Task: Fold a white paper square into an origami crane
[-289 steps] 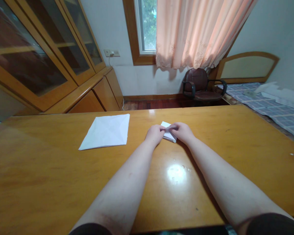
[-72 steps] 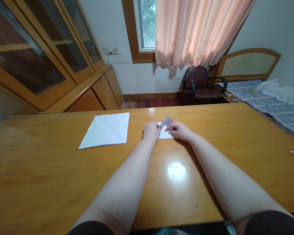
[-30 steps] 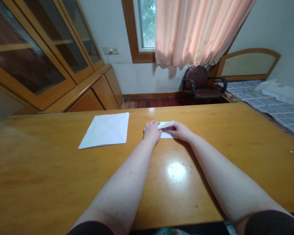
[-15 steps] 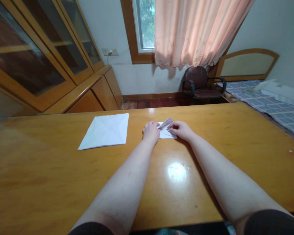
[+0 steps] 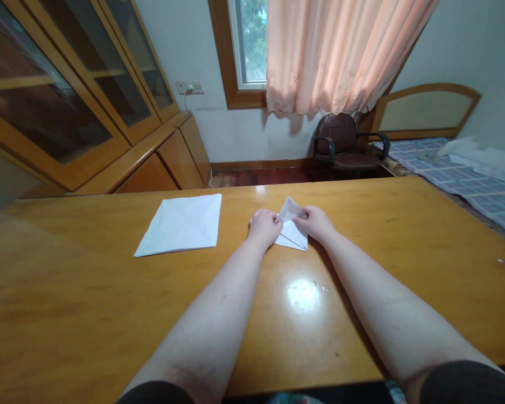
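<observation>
A small piece of folded white paper (image 5: 293,234) lies on the wooden table, one of its flaps standing up at the far side. My left hand (image 5: 264,225) is closed on the paper's left side, thumb and fingertips at the base of the flap. On the right, my right hand (image 5: 315,223) pinches the flap's edge between thumb and forefinger. Creases run across the lower part of the paper toward its near right corner. Both hands hide parts of the paper's sides.
A larger stack of white paper sheets (image 5: 184,224) lies left of my hands on the table (image 5: 130,314). Beyond the table stand a brown office chair (image 5: 339,140), a bed with a checked cover (image 5: 450,174) and a glass-fronted cabinet (image 5: 122,140).
The folded paper has turned, its near right corner now pointing closer to me. The flap has opened wider and stands up more, and my left hand has shifted slightly right.
</observation>
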Demonstrator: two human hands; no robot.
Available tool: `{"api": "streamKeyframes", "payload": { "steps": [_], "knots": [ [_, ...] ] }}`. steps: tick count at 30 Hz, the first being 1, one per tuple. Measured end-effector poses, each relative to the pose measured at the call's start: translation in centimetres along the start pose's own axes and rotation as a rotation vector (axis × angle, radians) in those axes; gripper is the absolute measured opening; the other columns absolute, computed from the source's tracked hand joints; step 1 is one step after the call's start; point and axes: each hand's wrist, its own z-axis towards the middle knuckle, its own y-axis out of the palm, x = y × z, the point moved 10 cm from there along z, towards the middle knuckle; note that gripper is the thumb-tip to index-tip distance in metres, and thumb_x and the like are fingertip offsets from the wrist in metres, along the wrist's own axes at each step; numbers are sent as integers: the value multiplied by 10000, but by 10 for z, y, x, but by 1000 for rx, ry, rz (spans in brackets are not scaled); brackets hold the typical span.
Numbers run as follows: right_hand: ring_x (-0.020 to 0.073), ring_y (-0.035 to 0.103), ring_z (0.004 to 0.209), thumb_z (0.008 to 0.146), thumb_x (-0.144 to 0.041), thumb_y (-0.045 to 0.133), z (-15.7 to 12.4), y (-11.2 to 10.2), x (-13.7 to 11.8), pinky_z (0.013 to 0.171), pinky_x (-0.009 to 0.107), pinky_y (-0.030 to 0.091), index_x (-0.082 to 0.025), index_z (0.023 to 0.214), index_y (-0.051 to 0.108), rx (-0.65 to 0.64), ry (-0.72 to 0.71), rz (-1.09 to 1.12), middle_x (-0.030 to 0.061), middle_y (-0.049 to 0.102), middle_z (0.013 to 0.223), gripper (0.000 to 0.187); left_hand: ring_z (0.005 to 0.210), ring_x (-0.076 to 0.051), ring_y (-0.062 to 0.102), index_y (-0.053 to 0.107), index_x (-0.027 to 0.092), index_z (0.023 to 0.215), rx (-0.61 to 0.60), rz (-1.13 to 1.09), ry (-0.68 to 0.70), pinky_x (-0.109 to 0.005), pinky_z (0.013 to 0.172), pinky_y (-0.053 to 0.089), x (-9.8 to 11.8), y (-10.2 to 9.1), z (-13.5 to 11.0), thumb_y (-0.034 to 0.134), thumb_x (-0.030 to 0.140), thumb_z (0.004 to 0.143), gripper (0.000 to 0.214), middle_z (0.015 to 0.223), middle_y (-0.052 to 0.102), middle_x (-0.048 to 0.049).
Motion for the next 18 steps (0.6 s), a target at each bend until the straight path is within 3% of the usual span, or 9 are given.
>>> {"api": "streamKeyframes", "payload": {
  "steps": [7,12,18],
  "knots": [
    [143,521,635,746,-313,584,-4,4,-11,555,243,306,-185,695,668,-57,-70,35,18,637,681,161,1002,-223,557,711,230,862,16,-77,68,-326,898,421,8,-2,-2,563,345,789,201,982,675,-49],
    [143,513,620,740,-334,593,-6,3,-15,545,248,296,-191,652,658,-42,-88,-7,18,629,664,180,887,-204,597,724,235,839,-77,-158,159,-297,796,441,20,4,-4,520,370,821,245,898,692,-42],
    [152,545,665,746,-345,620,-6,0,-11,571,246,316,-200,748,698,-34,-52,26,25,663,734,166,828,-196,612,719,225,824,-100,-170,171,-278,737,443,20,6,-4,514,303,812,219,867,703,-43]
  ]
}}
